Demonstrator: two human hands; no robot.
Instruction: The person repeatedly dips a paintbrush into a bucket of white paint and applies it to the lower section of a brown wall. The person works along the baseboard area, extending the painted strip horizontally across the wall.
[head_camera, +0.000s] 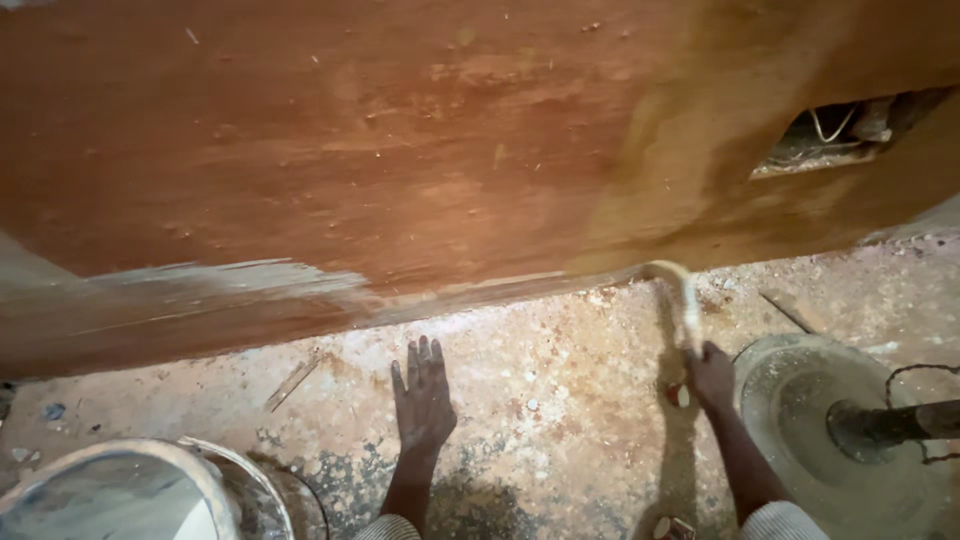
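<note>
Wooden panel (400, 150) edge meets brush (680, 290) — right hand (712, 375) grips; left hand (424, 395) flat.

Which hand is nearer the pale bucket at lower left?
Left. The left hand rests flat on the floor just right of the bucket; the right hand, gripping a brush, is much farther right.

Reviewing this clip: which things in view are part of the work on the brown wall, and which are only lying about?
In use:
- right hand gripping a brush at the wall's foot
- brown wall, pale streak along its lower edge
- left hand, flat on the floor

Lying about:
- bucket, lower left
- round pan, lower right
- wood sliver on the floor
</note>
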